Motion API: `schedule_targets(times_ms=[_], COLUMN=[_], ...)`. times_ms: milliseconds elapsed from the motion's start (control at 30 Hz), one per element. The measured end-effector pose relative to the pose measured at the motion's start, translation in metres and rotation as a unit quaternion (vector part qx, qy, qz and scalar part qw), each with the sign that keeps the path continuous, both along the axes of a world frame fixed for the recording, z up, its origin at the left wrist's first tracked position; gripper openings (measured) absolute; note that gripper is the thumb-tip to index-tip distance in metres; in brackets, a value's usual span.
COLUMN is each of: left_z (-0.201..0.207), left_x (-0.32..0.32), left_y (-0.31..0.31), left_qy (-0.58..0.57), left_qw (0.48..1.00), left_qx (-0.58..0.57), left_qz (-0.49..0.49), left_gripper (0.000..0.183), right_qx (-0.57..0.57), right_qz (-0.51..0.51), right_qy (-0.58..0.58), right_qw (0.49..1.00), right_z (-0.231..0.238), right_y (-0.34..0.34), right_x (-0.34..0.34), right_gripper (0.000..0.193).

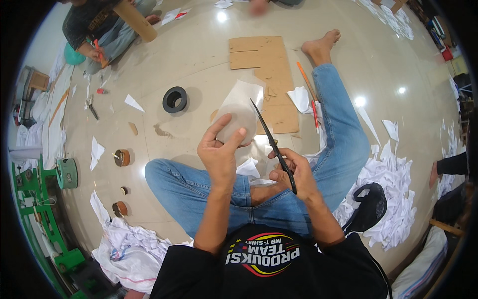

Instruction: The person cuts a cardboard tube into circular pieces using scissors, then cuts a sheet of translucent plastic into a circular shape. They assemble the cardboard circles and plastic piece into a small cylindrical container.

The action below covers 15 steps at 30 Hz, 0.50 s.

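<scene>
Left hand [219, 155] pinching pale sheet [238, 112], right hand [300, 174] gripping scissors [269, 134] right of the sheet, black ring [174, 90] left of it

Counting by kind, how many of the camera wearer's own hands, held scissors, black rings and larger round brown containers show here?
Left hand and right hand: 2
Held scissors: 1
Black ring: 1
Larger round brown containers: 2
Total: 6

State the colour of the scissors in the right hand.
The scissors are black, shown best in the head view.
</scene>
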<state>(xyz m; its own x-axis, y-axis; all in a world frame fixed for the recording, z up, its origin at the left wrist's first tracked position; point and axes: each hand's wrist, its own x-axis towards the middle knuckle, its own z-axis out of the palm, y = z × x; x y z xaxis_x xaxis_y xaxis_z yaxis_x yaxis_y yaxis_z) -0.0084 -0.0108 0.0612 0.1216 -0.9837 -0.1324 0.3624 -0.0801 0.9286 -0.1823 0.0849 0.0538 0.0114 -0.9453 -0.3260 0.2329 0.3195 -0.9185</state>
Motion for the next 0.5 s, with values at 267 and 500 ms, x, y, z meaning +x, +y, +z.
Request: schedule_targets(times_ms=[267,500], left_z=[0.008,-0.003], left_x=[0.001,0.001], left_y=[0.007,0.01], left_qy=[-0.008,-0.017], left_qw=[1.0,1.0], left_qx=[0.005,-0.025], left_qz=[0.001,0.004], left_gripper=[0.046,0.044], right_qx=[-0.071,-0.08], right_qz=[0.007,0.02], right_qy=[0.193,0.32], right_qw=[0.979,0.944], right_z=[0.009,0.016], right_y=[-0.01,-0.013], right_x=[0.01,0.005], right_gripper=[0.072,0.072])
